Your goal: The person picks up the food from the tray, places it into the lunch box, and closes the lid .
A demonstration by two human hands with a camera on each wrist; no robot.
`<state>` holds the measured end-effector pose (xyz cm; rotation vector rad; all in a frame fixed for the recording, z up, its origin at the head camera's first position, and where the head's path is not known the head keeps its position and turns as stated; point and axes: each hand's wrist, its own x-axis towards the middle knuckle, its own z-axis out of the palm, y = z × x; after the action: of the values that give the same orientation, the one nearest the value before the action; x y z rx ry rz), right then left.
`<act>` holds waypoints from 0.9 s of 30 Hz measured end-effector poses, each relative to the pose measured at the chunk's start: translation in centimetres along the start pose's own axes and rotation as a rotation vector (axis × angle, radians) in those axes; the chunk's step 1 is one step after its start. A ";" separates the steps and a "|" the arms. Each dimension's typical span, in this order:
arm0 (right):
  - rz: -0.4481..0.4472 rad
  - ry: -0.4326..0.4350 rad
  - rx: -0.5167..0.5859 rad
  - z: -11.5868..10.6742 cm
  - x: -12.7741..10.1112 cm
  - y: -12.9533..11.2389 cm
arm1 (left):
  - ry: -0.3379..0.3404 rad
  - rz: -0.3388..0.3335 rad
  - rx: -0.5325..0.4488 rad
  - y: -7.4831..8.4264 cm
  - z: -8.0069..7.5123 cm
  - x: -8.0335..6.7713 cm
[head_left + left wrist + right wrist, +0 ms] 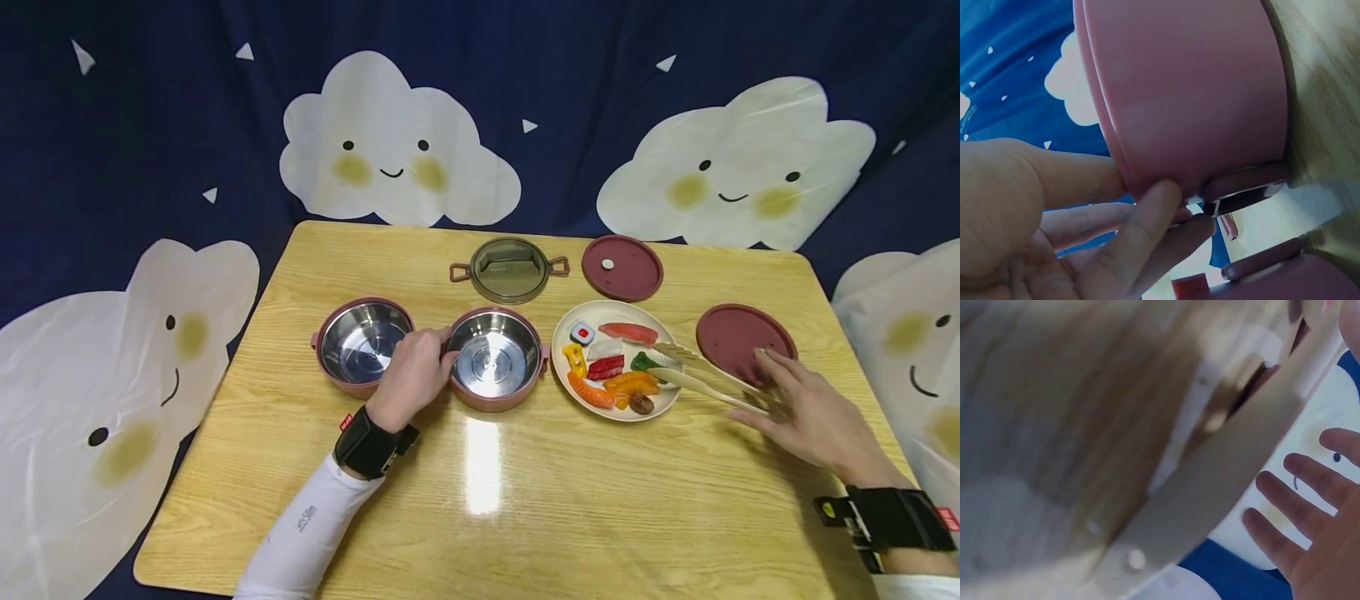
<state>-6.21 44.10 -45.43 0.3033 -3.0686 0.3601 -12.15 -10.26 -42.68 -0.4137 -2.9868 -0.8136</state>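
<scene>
Behind everything, a dark blue curtain (555, 50) with white smiling clouds backed a wooden table (600, 500). Right of the table's middle sat a cream plate (592, 311). To its left stood two pink pots side by side, both upright and uncovered, steel showing within. The right pot (491, 402) had its handles on the left and right, so its longer line ran across the table; its right handle pointed at the plate. The left hand (416, 367) pinched this pot's rim beside the handle facing the left pot (348, 387). Two maroon discs lay beyond the plate and to its right, and a handled lid (510, 271) lay behind the pots, its two handles out sideways.

The pale tongs (708, 388) lay slantwise, their long axis running from the plate's right side toward the near right; the tips pointed far-left, over the food, and the other end was under the right hand (810, 412). That hand was spread wide, its fingers straight and apart; whether the thumb touched the tongs could not be told.

Smallest were the toy foods, among them an orange piece (590, 392), a green piece (643, 362) near the tips and a round brown piece (641, 403).
</scene>
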 end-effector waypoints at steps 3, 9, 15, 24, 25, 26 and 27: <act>-0.003 0.019 0.022 0.4 -0.2 0.3 | 0.006 -0.005 -0.012 -0.1 -0.1 0.1; -0.018 0.040 0.105 1.5 -0.3 0.6 | 0.012 -0.004 -0.025 -0.3 0.0 0.1; 0.003 0.035 0.109 2.2 -0.4 0.5 | -0.010 -0.020 -0.044 -0.2 0.1 0.2; -0.049 0.095 0.078 2.9 -0.3 0.6 | -0.009 -0.025 -0.041 -0.2 0.1 0.2; -0.050 0.086 0.095 2.9 -0.3 0.6 | -0.011 -0.027 -0.041 -0.2 0.1 0.2; -0.045 0.077 0.109 2.8 -0.3 0.6 | -0.012 -0.029 -0.041 -0.2 0.1 0.2; -0.039 0.073 0.122 2.8 -0.3 0.6 | -0.009 -0.027 -0.039 -0.2 0.1 0.2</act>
<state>-6.06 44.05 -48.35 0.3463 -2.9708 0.5444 -12.38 -10.38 -42.85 -0.3795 -2.9962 -0.8757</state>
